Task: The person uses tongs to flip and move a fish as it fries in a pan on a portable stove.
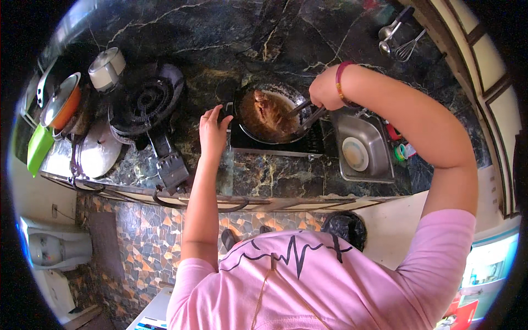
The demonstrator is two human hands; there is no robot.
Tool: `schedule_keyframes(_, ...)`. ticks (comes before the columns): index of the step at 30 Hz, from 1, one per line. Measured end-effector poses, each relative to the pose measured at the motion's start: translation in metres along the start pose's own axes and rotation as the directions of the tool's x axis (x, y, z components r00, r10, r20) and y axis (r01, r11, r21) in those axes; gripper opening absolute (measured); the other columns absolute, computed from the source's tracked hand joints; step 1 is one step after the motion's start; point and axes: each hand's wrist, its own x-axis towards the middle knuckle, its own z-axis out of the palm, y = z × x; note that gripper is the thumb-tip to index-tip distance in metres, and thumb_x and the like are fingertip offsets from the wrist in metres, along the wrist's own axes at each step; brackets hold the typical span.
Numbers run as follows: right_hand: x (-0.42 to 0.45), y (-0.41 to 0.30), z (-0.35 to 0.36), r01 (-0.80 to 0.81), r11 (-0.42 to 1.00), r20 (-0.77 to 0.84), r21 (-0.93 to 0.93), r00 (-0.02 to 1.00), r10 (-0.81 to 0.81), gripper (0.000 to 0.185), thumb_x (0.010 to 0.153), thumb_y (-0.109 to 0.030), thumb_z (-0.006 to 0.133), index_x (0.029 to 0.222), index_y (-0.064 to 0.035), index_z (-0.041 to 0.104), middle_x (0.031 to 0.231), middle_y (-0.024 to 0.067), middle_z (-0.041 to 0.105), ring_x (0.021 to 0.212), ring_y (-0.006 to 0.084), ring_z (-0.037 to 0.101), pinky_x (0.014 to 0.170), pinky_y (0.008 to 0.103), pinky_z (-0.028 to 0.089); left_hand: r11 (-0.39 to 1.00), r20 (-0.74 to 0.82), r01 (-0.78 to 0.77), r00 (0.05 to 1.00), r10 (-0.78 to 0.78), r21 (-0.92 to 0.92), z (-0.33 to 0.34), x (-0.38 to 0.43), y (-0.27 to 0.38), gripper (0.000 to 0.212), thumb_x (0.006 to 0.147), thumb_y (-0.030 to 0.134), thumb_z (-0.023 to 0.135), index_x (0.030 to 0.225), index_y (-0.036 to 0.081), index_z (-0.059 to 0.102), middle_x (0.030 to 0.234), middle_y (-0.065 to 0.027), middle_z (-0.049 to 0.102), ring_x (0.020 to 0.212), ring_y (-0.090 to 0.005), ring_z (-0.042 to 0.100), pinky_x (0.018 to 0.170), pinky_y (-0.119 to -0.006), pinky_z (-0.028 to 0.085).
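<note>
A wok (270, 141) sits on a single-burner stove (272, 152), with brown bubbling oil (251, 117) inside. In the oil lies a browned piece of food, apparently a fish (268, 113). My right hand (326, 88) grips a dark long-handled utensil (300, 108), possibly tongs, from the wok's right side. The utensil's tip reaches the food; its exact shape is hard to make out. Left of the wok, my left hand (213, 128) is raised with fingers apart, close to a small metal loop at the rim. Nothing shows in that hand.
Right of the stove, a steel sink (373, 136) holds a pale plate (355, 154). A black gas burner (147, 99), a lidded pot (107, 68), an orange pan (68, 109) and a round metal lid (99, 152) crowd the left. Ladles (387, 33) and a whisk (409, 47) hang upper right.
</note>
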Motion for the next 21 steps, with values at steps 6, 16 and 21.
schedule_keyframes(6, -0.010, 0.000, -0.001, -0.057, 0.998, -0.020, -0.006, 0.998, 0.057, 0.031, 0.073, -0.010, 0.058, 0.102, -0.0135, 0.071, 0.092, 0.0108, 0.070, 0.090, 0.0306, 0.066, 0.076, 0.0438, 0.051, 0.999, 0.029, 0.048, 0.998, -0.048, 0.008, -0.002, 0.000, 0.006, 0.044, 0.085, 0.026, 0.069, 0.120, 0.002, 0.059, 0.114, -0.0181, 0.060, 0.104, -0.0352, 0.054, 0.087, -0.042, 0.045)
schedule_keyframes(16, -0.019, -0.001, -0.004, -0.061, 0.998, -0.025, -0.020, 0.998, 0.061, 0.028, 0.072, -0.012, 0.059, 0.098, -0.0129, 0.070, 0.091, 0.0103, 0.070, 0.090, 0.0311, 0.066, 0.075, 0.0438, 0.051, 0.999, 0.041, 0.033, 0.999, -0.035, 0.031, -0.003, 0.000, 0.002, 0.044, 0.085, 0.025, 0.068, 0.121, 0.002, 0.059, 0.115, -0.0195, 0.060, 0.107, -0.0366, 0.053, 0.089, -0.043, 0.045)
schedule_keyframes(21, -0.009, -0.005, 0.008, -0.081, 0.996, -0.036, -0.038, 0.996, 0.080, 0.024, 0.072, -0.012, 0.059, 0.093, -0.0114, 0.070, 0.090, 0.0107, 0.069, 0.087, 0.0321, 0.066, 0.072, 0.0451, 0.052, 1.000, 0.014, 0.018, 1.000, -0.018, 0.019, 0.000, 0.002, 0.000, 0.044, 0.085, 0.025, 0.069, 0.122, 0.002, 0.058, 0.115, -0.0202, 0.060, 0.107, -0.0369, 0.053, 0.088, -0.044, 0.045)
